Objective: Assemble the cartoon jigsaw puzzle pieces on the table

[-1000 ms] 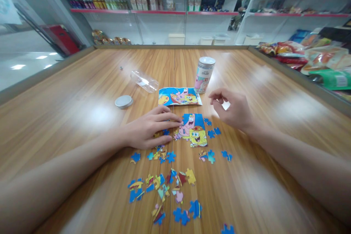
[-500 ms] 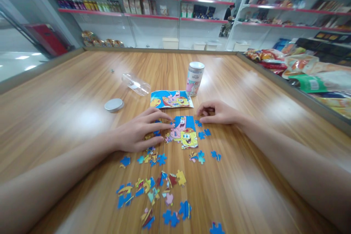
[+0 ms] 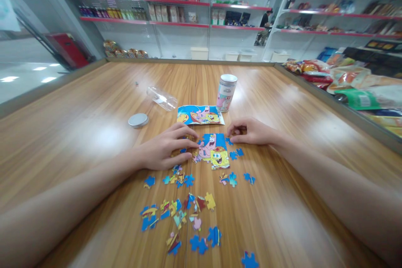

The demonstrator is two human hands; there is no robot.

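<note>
My left hand [image 3: 171, 146] lies spread over loose puzzle pieces, its fingertips at the left edge of a joined puzzle section [image 3: 220, 155] showing a pink and a yellow cartoon figure. Just right of that section, my right hand [image 3: 249, 130] rests loosely curled, thumb and fingers apart, fingertips by a blue puzzle piece [image 3: 229, 141]. Nothing shows in its grasp. Behind the section lies a picture sheet [image 3: 201, 115] with the same figures. Several loose puzzle pieces [image 3: 198, 243] are scattered nearer me. Some pieces are partly hidden under my left hand.
A printed can [image 3: 226, 92] stands by the sheet's right end. A clear plastic cylinder [image 3: 161, 98] and a round metal lid [image 3: 138, 120] lie to the left. Packaged goods [image 3: 351, 77] are heaped beyond the table's right edge. Shelves [image 3: 179, 2] and a person [image 3: 264, 27] are farther back.
The camera view has shifted slightly, moving the scene a little to the right. Both hands and the puzzle pieces keep nearly the same positions on the table.
</note>
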